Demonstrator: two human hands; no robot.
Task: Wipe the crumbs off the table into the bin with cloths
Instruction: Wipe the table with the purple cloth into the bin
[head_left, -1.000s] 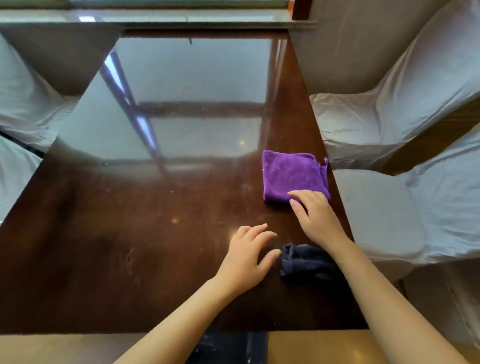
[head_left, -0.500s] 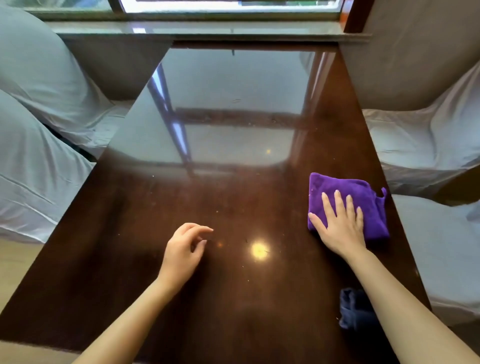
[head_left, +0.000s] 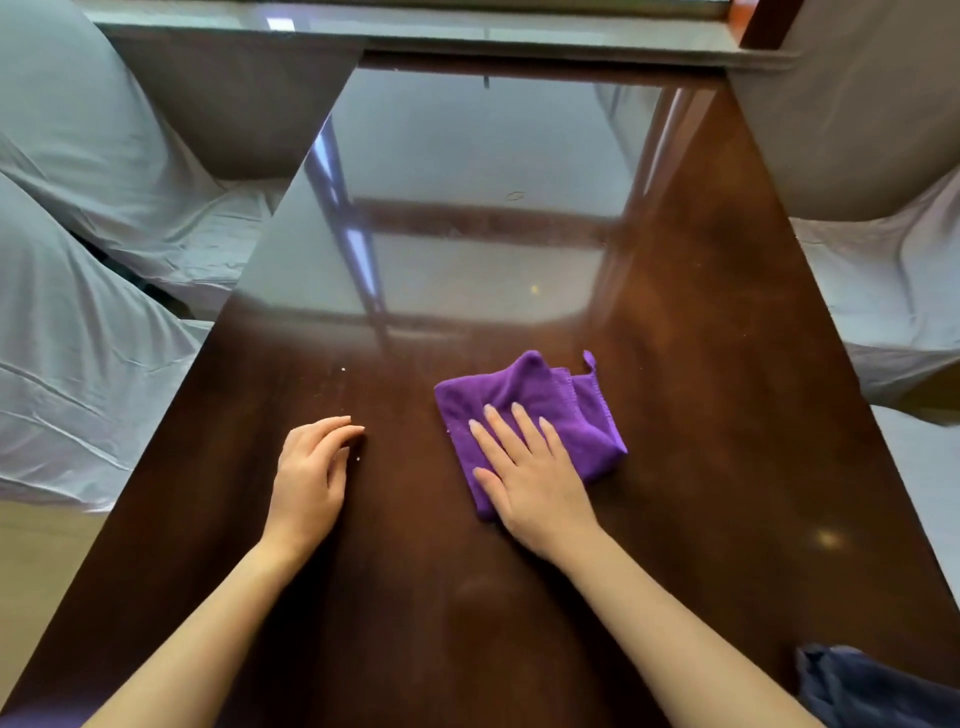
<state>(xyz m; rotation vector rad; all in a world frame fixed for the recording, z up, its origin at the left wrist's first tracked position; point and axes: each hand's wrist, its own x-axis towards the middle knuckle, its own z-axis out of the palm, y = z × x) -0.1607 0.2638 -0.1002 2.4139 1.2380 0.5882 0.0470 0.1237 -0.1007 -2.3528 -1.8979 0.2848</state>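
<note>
You slid the purple cloth (head_left: 540, 410) left toward your loosely curled, empty left hand (head_left: 311, 467), right hand (head_left: 530, 473) pressing flat, starting the wipe.

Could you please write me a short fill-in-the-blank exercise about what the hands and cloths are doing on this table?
1. The right hand presses flat on the folded ____ microfibre cloth.
2. The left hand rests on the dark brown glossy wooden table, holding ____.
3. The crumpled dark navy cloth lies at the table's near ____ corner.

Missing words: purple; nothing; right
</note>
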